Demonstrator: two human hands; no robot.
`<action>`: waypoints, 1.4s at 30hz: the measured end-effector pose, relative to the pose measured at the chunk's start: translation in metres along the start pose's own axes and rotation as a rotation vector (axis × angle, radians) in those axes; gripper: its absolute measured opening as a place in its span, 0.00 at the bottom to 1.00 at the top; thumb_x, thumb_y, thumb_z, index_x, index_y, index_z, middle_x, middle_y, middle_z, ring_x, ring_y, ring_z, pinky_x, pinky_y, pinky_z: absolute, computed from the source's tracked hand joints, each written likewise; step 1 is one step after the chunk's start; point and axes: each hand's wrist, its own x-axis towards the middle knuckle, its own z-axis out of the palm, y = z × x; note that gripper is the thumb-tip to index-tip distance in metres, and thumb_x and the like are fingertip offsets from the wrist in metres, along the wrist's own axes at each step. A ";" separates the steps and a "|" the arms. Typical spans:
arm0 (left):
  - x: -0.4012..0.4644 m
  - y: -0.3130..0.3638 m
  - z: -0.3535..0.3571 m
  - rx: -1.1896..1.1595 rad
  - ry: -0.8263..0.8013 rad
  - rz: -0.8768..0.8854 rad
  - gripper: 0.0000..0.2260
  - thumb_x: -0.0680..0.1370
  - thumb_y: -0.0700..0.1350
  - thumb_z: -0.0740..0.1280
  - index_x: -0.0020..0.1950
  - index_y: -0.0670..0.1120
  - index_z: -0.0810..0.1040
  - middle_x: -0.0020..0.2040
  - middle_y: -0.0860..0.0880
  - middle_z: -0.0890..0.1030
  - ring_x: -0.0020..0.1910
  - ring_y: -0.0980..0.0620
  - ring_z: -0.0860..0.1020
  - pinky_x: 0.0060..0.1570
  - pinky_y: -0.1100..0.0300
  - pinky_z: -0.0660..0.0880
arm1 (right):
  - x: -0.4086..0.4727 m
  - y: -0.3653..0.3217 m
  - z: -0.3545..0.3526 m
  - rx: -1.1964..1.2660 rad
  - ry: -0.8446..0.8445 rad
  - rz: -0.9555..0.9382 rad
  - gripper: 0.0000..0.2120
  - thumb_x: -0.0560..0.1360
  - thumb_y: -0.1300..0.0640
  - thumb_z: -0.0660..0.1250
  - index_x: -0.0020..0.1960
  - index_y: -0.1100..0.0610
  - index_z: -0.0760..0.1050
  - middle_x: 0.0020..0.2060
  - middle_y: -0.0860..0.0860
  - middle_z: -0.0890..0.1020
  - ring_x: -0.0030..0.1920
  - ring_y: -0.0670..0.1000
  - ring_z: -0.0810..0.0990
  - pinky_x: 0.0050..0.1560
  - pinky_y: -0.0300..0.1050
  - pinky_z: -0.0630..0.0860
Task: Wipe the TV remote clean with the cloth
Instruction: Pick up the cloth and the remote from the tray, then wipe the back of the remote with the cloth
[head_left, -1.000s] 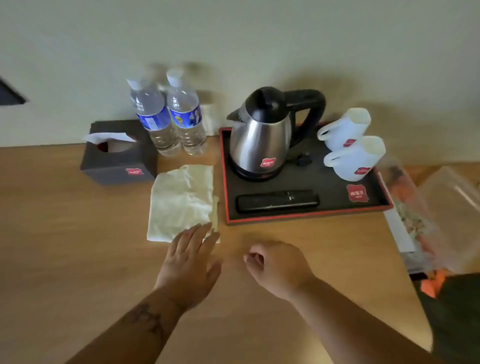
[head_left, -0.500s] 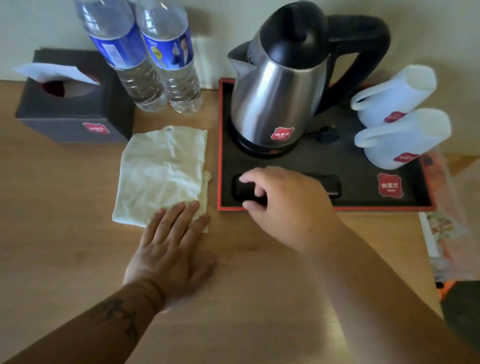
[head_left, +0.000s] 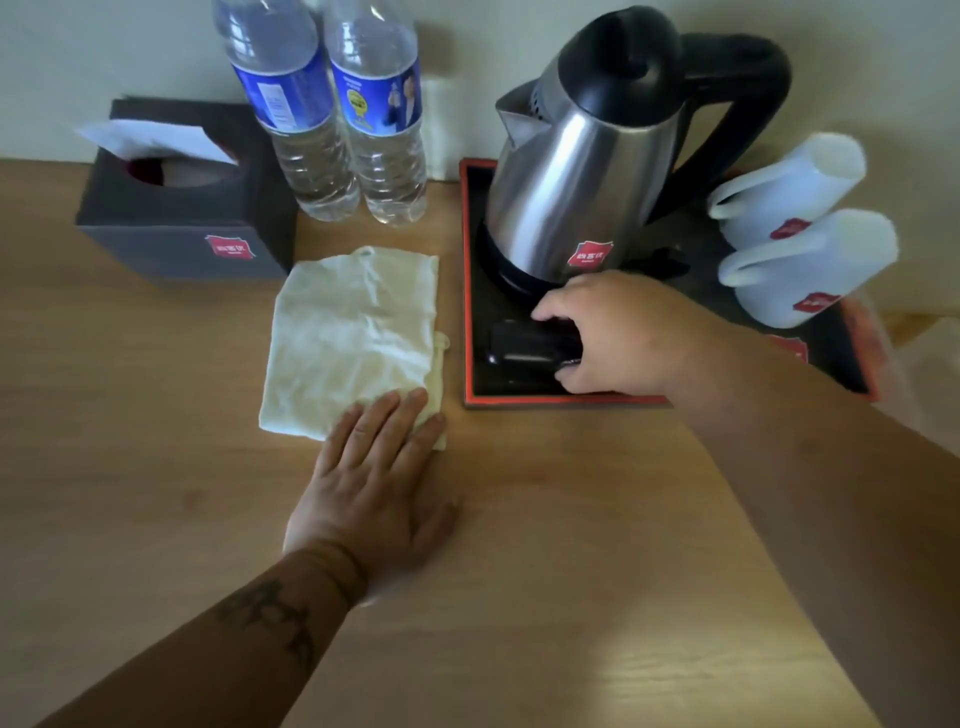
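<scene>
A black TV remote (head_left: 524, 343) lies along the front of a black tray with a red rim (head_left: 470, 291). My right hand (head_left: 613, 338) is curled around the remote's right part, fingers over the top and thumb at the near side; only its left end shows. A pale, folded cloth (head_left: 353, 332) lies flat on the wooden table left of the tray. My left hand (head_left: 374, 483) rests flat, fingers apart, with the fingertips on the cloth's near right corner.
On the tray stand a steel kettle (head_left: 587, 171) and two white mugs (head_left: 800, 228) lying on their sides. Two water bottles (head_left: 332, 114) and a dark tissue box (head_left: 182, 208) stand behind the cloth by the wall. A plastic bag (head_left: 919, 364) lies at the right.
My right hand has shifted rightward along the remote and closed around it. My left hand stays flat on the cloth's corner. The camera has moved closer.
</scene>
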 end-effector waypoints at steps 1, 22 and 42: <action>0.000 0.000 0.000 -0.010 0.011 0.003 0.33 0.76 0.64 0.57 0.76 0.48 0.66 0.79 0.46 0.62 0.78 0.45 0.58 0.76 0.44 0.52 | -0.005 -0.006 -0.003 0.009 0.038 0.004 0.28 0.64 0.47 0.73 0.64 0.46 0.75 0.52 0.47 0.79 0.52 0.52 0.78 0.51 0.50 0.77; -0.076 -0.073 -0.003 -0.190 0.177 -0.334 0.23 0.78 0.50 0.54 0.72 0.46 0.71 0.74 0.47 0.69 0.75 0.46 0.62 0.78 0.48 0.50 | -0.072 -0.181 0.084 0.175 -0.031 -0.099 0.24 0.70 0.42 0.70 0.64 0.45 0.75 0.52 0.45 0.76 0.54 0.49 0.73 0.51 0.45 0.73; -0.077 -0.077 -0.008 -0.183 0.133 -0.239 0.32 0.77 0.66 0.49 0.71 0.47 0.71 0.75 0.45 0.68 0.76 0.44 0.61 0.76 0.43 0.51 | 0.026 -0.163 0.038 0.408 0.346 -0.026 0.04 0.78 0.55 0.60 0.48 0.53 0.66 0.33 0.45 0.72 0.34 0.50 0.73 0.29 0.44 0.63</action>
